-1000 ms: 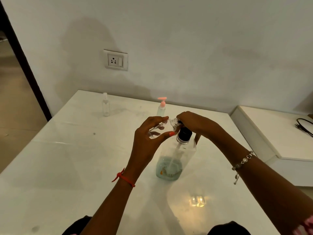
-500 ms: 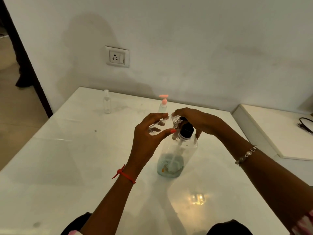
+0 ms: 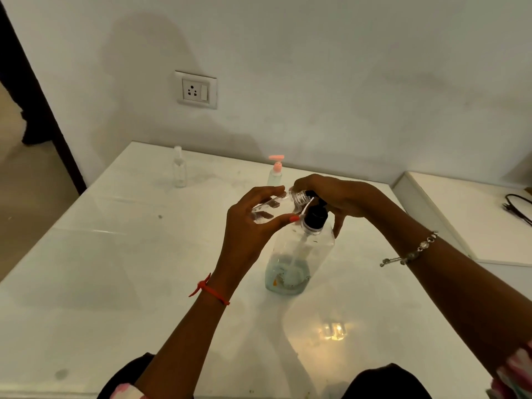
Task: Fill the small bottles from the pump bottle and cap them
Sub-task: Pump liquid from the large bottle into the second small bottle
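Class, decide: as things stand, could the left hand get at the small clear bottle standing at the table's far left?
Probably not yet. The left hand grips a tilted small bottle at the spout of the pump bottle, so it isn't free. Nothing stands between it and the far bottle.

Glossy white worktop (image 3: 115, 269). Ctr: big clear pump bottle w/ black top (image 3: 293, 260), pale blue liquid low inside. Far left: small clear capped bottle (image 3: 180, 171). Far ctr: small pink-pump bottle (image 3: 275, 171).
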